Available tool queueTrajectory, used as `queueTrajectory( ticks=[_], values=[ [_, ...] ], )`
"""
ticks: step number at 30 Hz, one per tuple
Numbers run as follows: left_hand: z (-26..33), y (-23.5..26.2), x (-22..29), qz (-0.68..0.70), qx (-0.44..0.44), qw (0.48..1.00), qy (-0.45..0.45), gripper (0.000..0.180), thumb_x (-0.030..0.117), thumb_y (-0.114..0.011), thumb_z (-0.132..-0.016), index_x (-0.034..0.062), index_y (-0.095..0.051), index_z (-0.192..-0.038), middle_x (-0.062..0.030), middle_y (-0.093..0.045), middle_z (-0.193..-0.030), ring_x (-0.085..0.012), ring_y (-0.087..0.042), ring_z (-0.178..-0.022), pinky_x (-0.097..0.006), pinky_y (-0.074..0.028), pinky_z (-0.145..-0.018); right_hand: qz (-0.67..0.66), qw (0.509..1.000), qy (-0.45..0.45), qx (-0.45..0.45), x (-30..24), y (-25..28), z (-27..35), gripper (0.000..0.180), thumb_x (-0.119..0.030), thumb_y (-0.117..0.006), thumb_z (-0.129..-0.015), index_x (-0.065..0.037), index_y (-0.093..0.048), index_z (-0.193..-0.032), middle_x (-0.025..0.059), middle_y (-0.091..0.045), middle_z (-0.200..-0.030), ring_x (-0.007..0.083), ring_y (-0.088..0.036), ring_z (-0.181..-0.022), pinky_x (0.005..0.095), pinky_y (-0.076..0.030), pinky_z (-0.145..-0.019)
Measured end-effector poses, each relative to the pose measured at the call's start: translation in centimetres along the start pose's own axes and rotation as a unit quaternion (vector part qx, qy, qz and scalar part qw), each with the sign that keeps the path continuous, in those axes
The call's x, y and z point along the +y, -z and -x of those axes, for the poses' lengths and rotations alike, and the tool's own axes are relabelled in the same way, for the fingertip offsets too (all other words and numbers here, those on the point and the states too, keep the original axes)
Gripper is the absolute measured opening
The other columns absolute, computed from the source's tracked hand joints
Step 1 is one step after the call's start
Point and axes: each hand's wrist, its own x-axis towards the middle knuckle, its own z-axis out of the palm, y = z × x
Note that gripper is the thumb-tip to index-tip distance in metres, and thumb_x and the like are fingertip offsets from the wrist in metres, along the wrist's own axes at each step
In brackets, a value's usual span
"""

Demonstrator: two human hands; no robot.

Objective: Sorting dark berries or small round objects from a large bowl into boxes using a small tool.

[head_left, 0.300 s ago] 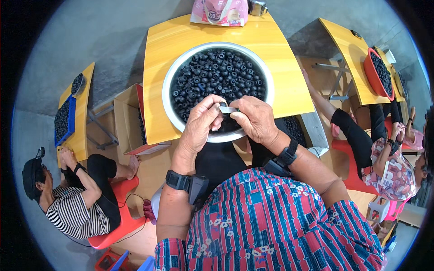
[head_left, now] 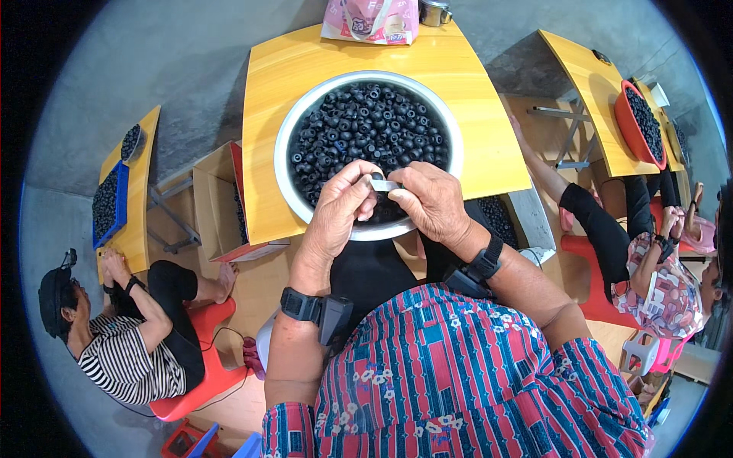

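Note:
Over the near rim of a large metal basin (head_left: pixel 284 164), my two hands almost meet. Several small round black parts with holes (head_left: pixel 366 122) fill the basin in a heap. My right hand (head_left: pixel 437 204) is closed, pinching a short flat metal blade (head_left: pixel 384 185) between thumb and forefinger. The blade's tip reaches the fingertips of my left hand (head_left: pixel 340 204), which is also closed. A bit of something black shows at the left fingertips, looking like one of the round parts, mostly covered by the fingers.
The basin stands on a yellow table (head_left: pixel 263 99), with a pink bag (head_left: pixel 370 23) and metal cup (head_left: pixel 435 13) at its far edge. A cardboard box (head_left: pixel 214 195) sits left below. Seated people work at tables on the left (head_left: pixel 134 336) and right (head_left: pixel 660 286).

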Motion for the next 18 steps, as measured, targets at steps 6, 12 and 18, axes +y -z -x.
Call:
queueTrajectory(
  ticks=[6, 12, 18],
  values=[
    [0.03, 0.05, 0.03, 0.004, -0.003, 1.000, -0.004, 0.021, 0.024, -0.052, -0.099, 0.0046, -0.057, -0.102, 0.0052, -0.046, -0.076, -0.0017, -0.039, -0.063, -0.017, -0.032, -0.054, 0.004, 1.000, -0.006, -0.001, -0.11, -0.09, 0.00, 0.018, -0.026, -0.063, -0.087, -0.008, -0.061, -0.092, 0.0101, -0.055, -0.074, 0.0310, -0.057, -0.071, 0.0400, -0.046, -0.063],
    [0.05, 0.15, 0.03, 0.004, -0.009, 1.000, -0.003, 0.021, 0.025, -0.053, -0.099, 0.0045, -0.057, -0.104, 0.0052, -0.046, -0.076, -0.0019, -0.039, -0.063, -0.017, -0.032, -0.054, 0.003, 1.000, -0.017, 0.010, -0.16, -0.11, -0.09, 0.016, -0.024, -0.063, -0.086, -0.009, -0.061, -0.091, 0.0100, -0.055, -0.074, 0.0309, -0.057, -0.072, 0.0405, -0.046, -0.063],
    [0.04, -0.01, 0.12, 0.005, 0.001, 1.000, 0.004, 0.021, 0.025, -0.054, -0.098, 0.0052, -0.058, -0.102, 0.0053, -0.046, -0.075, -0.0019, -0.040, -0.063, -0.016, -0.032, -0.054, -0.130, 0.982, -0.122, 0.060, 0.56, -0.49, -0.21, 0.016, -0.020, -0.061, -0.091, -0.004, -0.062, -0.094, 0.0121, -0.059, -0.080, 0.0278, -0.059, -0.072, 0.0336, -0.048, -0.066]
  ],
)
